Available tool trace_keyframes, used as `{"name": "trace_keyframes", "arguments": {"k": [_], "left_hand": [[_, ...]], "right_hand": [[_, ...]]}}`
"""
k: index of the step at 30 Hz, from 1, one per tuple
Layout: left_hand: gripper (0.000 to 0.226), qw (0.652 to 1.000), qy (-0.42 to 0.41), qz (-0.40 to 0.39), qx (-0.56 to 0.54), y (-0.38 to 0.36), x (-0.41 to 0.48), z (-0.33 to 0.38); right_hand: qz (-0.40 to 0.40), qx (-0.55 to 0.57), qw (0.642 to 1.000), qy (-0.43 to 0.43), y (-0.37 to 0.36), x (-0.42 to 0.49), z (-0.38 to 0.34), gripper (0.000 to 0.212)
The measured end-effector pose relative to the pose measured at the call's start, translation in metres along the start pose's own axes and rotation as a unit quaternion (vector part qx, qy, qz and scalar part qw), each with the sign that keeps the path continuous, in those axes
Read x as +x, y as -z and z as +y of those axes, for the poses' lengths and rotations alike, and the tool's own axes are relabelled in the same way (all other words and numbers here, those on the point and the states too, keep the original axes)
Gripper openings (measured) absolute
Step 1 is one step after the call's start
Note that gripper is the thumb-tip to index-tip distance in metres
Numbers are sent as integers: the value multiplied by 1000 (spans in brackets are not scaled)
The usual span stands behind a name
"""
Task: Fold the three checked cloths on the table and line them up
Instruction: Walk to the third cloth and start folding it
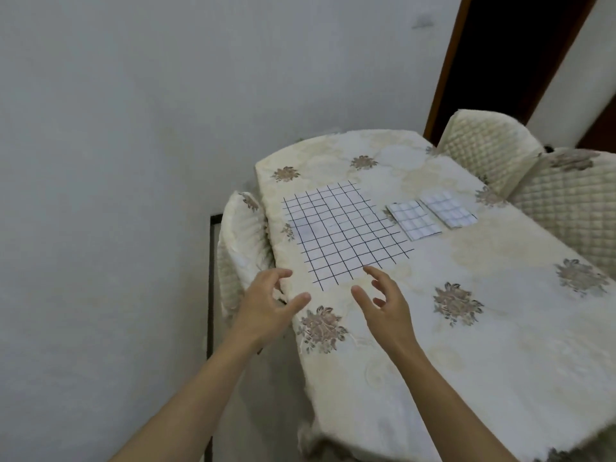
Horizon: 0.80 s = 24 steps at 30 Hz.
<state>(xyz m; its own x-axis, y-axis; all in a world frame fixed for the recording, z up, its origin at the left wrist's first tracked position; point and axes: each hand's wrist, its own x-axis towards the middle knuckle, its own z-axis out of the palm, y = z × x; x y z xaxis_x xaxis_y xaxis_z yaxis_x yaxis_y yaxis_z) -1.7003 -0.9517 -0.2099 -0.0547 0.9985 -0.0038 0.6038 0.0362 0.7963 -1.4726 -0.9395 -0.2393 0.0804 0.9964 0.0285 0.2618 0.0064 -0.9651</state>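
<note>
Lying just beyond hands [266, 305] [388, 306]: unfolded cloth [346, 231]

Unfolded cloth [346, 233] flat on table [500, 345], two folded cloths [414, 220] [448, 208] side by side to its right, chairs [483, 151] behind

Single view, worn on head, wide-angle. Aimed forward and down across table [483, 345], from above and close to its near corner. Rolled to one side: table edges diagonal in frame. Close to left hand [266, 310] and right hand [388, 310], low centre, with forearms in from bottom edge. Farther off: wall [116, 161] across left half, chairs [493, 151] and dark doorway [500, 45] upper right.
</note>
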Motion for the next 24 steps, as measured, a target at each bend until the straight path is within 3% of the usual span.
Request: {"name": "trace_keyframes", "arguments": {"k": [6,13,24], "left_hand": [[60,996,-62,-19,57,-31,91,-26],[83,978,-93,-116,143,-73,177,-59],[84,949,-75,-193,239,-106,216,-93]], "right_hand": [[48,-48,998,1,-9,48,13,44],[103,-116,986,-65,-29,92,46,49],[106,-145,975,-133,-41,134,87,48]]}}
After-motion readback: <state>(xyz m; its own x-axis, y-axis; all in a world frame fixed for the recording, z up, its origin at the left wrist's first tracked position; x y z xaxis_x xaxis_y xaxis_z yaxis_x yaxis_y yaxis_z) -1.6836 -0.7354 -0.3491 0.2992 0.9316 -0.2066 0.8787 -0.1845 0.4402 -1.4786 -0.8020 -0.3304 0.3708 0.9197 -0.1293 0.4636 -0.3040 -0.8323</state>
